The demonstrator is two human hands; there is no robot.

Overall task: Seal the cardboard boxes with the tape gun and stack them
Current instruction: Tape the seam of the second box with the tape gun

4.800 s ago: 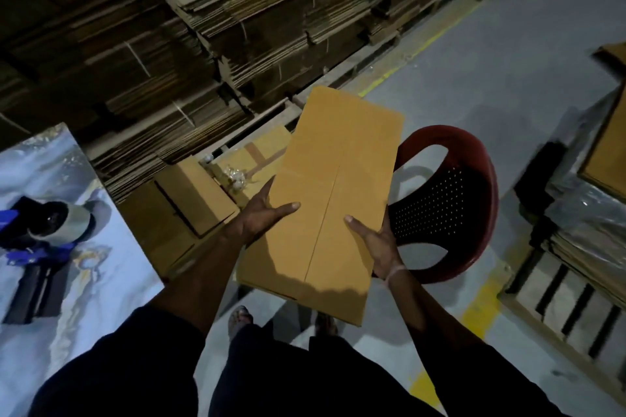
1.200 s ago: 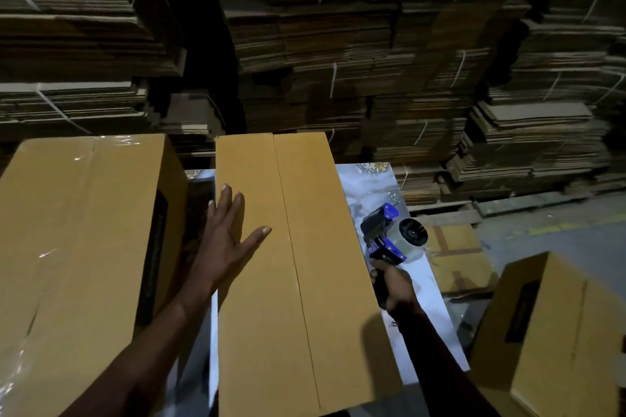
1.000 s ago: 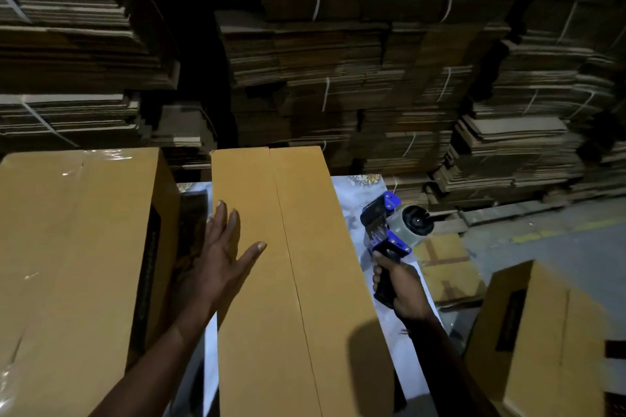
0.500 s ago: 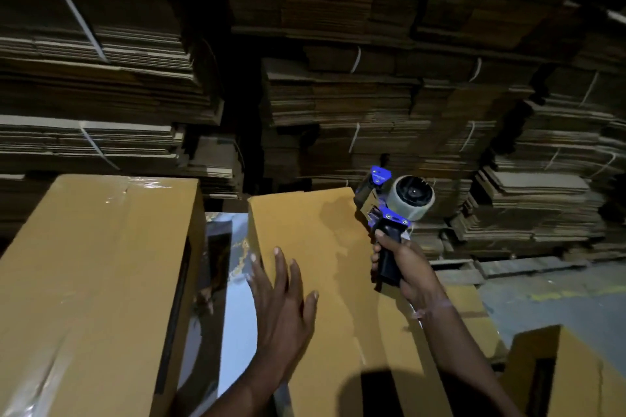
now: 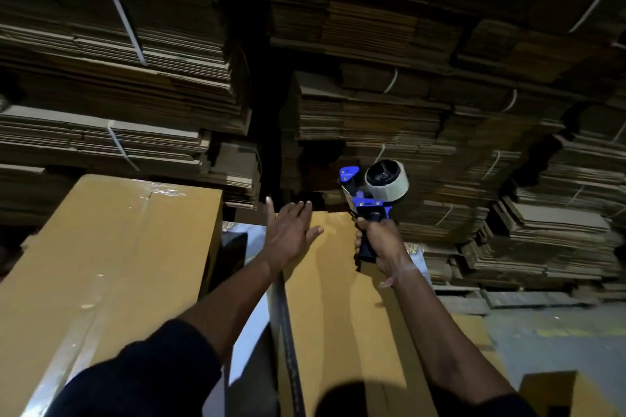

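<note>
A long brown cardboard box (image 5: 342,308) lies lengthwise in front of me, its two top flaps meeting in a centre seam. My left hand (image 5: 289,230) rests flat with straight fingers on the box's far left corner. My right hand (image 5: 381,247) grips the black handle of a blue tape gun (image 5: 371,193) carrying a roll of clear tape, held upright over the box's far end. To the left stands a second box (image 5: 101,267) with shiny tape along its top.
Tall strapped stacks of flattened cardboard (image 5: 372,105) fill the whole background. A white patterned table top (image 5: 250,332) shows between the two boxes. Another box's corner (image 5: 559,393) sits at the lower right, with grey floor (image 5: 559,325) beyond.
My right hand lifted the tape gun off the table and carried it to the box's far end. My left hand slid forward to the far left corner.
</note>
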